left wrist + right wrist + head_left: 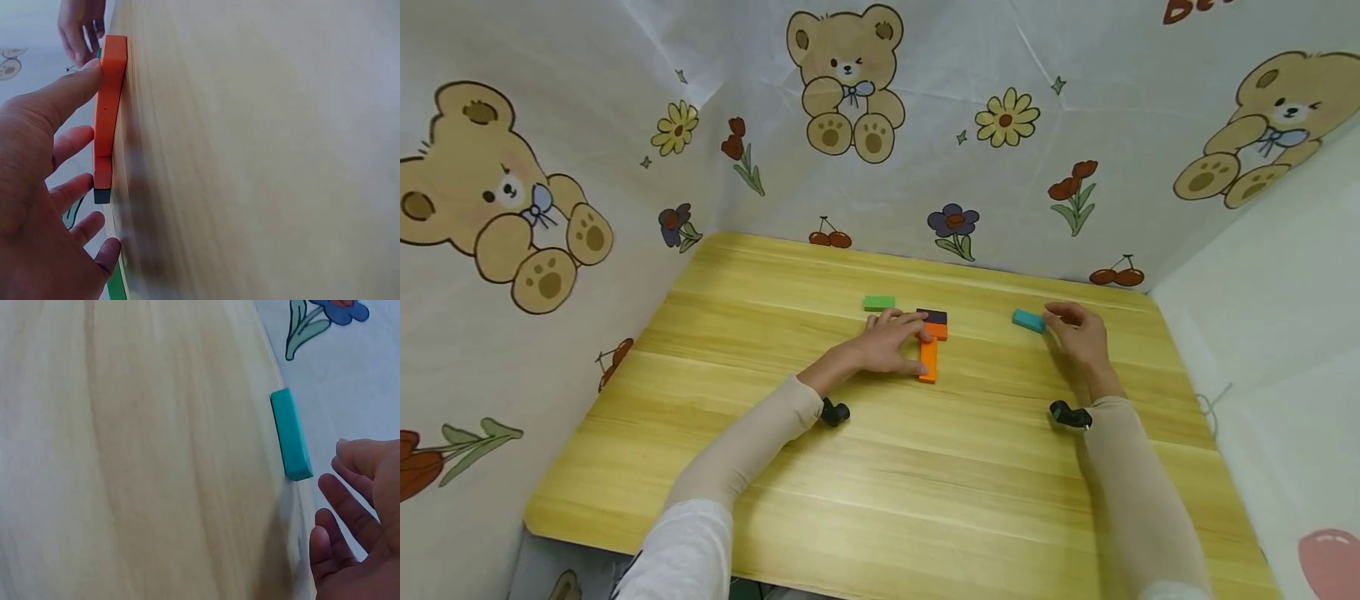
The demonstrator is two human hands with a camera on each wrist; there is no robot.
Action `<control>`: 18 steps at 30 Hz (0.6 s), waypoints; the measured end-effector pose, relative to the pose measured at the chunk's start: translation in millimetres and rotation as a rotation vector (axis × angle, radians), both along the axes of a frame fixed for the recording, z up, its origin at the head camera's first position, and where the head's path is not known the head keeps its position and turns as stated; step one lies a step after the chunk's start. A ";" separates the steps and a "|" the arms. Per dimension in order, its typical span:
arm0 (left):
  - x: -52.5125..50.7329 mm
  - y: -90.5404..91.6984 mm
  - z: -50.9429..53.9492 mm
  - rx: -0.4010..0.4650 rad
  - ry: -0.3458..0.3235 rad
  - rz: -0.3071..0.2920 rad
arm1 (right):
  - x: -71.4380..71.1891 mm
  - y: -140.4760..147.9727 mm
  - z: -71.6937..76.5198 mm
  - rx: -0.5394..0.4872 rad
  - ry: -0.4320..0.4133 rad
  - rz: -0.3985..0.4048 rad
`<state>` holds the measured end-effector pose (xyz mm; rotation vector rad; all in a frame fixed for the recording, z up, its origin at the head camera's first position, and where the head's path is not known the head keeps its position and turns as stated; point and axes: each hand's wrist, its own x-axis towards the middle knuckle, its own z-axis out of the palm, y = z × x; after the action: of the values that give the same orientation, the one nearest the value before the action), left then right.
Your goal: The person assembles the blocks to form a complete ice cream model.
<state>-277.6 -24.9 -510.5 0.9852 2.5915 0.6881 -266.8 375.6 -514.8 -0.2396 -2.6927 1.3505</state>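
My left hand (883,343) is at an orange block (928,360) lying near the middle of the table. Its thumb and index finger touch that block, and the other fingers spread loosely beyond it. Against the block's far end lies a second orange block (936,332), with a dark block (933,316) behind it. My right hand (1078,333) is beside one end of a teal block (1028,321). In the right wrist view a small gap shows between its relaxed fingers and the teal block (291,434).
A green block (879,303) lies behind my left hand. The wooden table (925,500) ends at a bear-print cloth (910,200) at the back and left. On each sleeve sits a small black wrist camera.
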 end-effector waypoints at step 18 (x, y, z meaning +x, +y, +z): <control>2.3 -1.6 2.7 -0.019 -0.017 -0.007 | 0.4 -5.3 -12.6 0.006 -0.037 0.006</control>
<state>-275.3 -26.5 -507.8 0.9782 2.5738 0.6663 -266.4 370.3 -527.3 -0.2586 -2.7291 1.3531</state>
